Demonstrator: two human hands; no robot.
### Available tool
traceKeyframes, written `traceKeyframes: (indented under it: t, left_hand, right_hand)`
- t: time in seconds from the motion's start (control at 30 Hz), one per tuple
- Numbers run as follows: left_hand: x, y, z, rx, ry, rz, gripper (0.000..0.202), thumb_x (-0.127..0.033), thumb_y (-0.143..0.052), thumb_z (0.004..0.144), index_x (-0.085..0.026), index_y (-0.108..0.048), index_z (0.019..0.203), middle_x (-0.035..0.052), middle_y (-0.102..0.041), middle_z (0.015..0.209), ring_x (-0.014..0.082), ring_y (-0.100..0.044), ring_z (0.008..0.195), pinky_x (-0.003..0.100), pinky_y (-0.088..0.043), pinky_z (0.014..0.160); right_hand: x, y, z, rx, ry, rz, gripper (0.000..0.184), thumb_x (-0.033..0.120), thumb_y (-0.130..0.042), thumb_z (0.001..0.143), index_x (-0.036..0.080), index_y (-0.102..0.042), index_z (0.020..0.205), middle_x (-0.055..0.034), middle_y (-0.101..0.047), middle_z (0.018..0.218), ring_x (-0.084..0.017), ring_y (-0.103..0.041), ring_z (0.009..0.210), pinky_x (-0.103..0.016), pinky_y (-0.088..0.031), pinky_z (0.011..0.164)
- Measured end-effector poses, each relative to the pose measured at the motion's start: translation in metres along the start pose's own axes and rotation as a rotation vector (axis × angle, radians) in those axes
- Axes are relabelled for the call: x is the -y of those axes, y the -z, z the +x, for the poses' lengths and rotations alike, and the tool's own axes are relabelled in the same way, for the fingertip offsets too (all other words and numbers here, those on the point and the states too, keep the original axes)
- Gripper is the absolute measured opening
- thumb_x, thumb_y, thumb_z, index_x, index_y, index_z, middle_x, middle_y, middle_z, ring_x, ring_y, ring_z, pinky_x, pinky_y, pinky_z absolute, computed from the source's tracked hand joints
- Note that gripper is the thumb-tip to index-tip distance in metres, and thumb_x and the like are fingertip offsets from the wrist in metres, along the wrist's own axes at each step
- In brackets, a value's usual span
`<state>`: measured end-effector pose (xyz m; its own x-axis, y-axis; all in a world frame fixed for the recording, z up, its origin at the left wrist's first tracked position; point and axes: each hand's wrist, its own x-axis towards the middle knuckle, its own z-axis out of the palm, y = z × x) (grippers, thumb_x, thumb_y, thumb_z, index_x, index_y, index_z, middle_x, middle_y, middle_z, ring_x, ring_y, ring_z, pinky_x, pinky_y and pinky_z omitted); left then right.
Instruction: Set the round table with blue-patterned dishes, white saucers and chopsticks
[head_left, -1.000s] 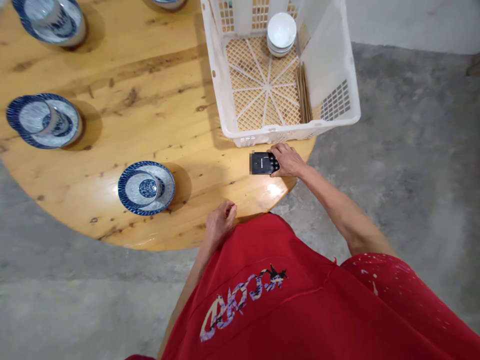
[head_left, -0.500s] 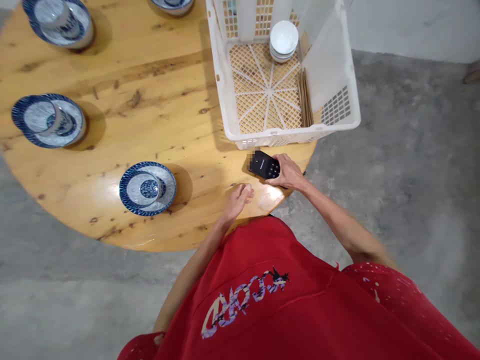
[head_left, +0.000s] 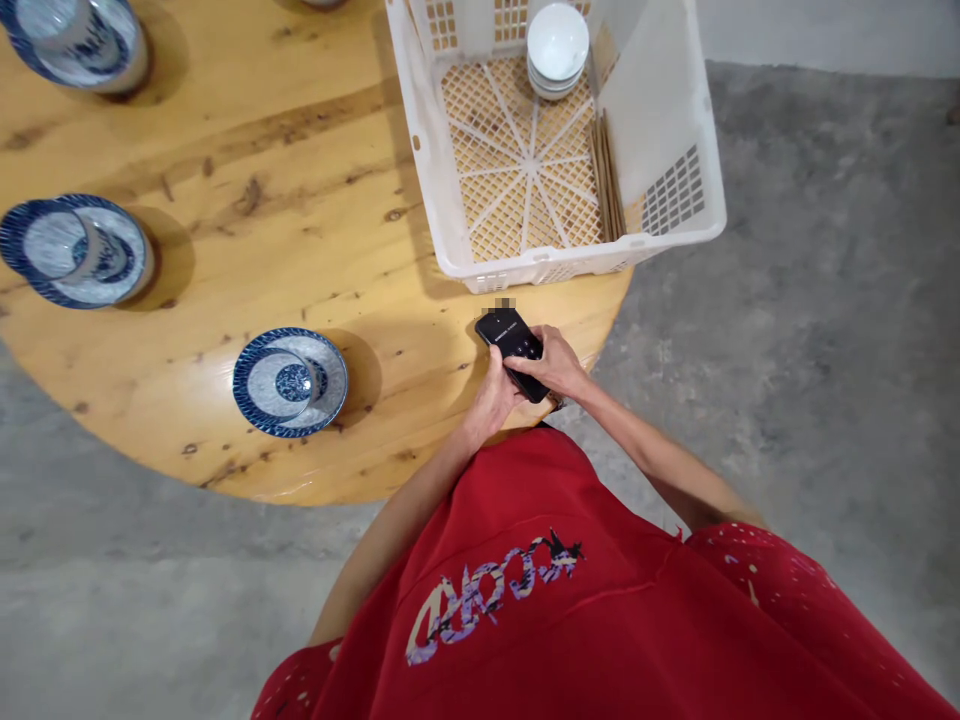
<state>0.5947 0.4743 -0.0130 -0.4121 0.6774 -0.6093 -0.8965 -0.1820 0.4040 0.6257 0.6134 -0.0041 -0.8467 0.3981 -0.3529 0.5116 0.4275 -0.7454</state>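
Note:
A black phone [head_left: 510, 340] is held just above the near edge of the round wooden table [head_left: 315, 240]. My left hand [head_left: 493, 395] grips it from below and the left side. My right hand [head_left: 553, 364] is closed on its right side, thumb lying across the screen. Both hands hover close to my red shirt, in front of the white plastic crate [head_left: 420, 170].
The crate holds a stack of white bowls [head_left: 556, 50] and a bundle of chopsticks [head_left: 607, 185]. Blue-and-white plates with cups stand on the table: a near place setting [head_left: 290, 380], a left place setting [head_left: 75, 250] and a far place setting [head_left: 71, 35]. Grey concrete floor surrounds the table.
My right hand lifted the phone off the table and drew it toward me. My left hand came up from the table edge and took hold of it too.

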Motion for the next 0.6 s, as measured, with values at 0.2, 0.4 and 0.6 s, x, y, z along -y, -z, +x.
traceKeyframes:
  t: [0.2,0.4,0.6]
  left_hand:
    - [-0.007,0.004,-0.008,-0.027,-0.023,-0.108,0.071,-0.071,-0.031,0.094,-0.017,-0.064,0.126,0.0116,-0.070,0.122,0.0287,-0.063,0.119,0.044,-0.050,0.102]
    - [-0.010,0.007,-0.008,-0.001,0.025,-0.124,0.077,-0.075,-0.027,0.093,-0.014,-0.067,0.120,0.0137,-0.072,0.115,0.0280,-0.066,0.112,0.043,-0.052,0.099]
    - [-0.007,0.009,-0.006,-0.088,0.041,-0.114,0.075,-0.077,-0.032,0.091,-0.015,-0.070,0.111,0.0123,-0.075,0.101,0.0278,-0.070,0.102,0.042,-0.056,0.092]
  right_hand:
    - [-0.007,0.004,-0.008,0.016,-0.180,0.710,0.038,0.058,-0.070,0.077,0.020,-0.068,0.081,0.0004,-0.064,0.074,-0.014,-0.056,0.065,-0.026,-0.045,0.058]
    - [-0.008,0.000,-0.017,0.073,-0.262,1.074,0.032,0.045,-0.085,0.066,0.022,-0.067,0.079,0.0046,-0.061,0.067,-0.009,-0.052,0.057,-0.022,-0.043,0.051]
    - [-0.007,-0.017,-0.025,0.193,-0.255,1.180,0.035,0.050,-0.080,0.070,0.024,-0.068,0.090,0.0009,-0.071,0.081,-0.017,-0.064,0.073,-0.029,-0.053,0.064]
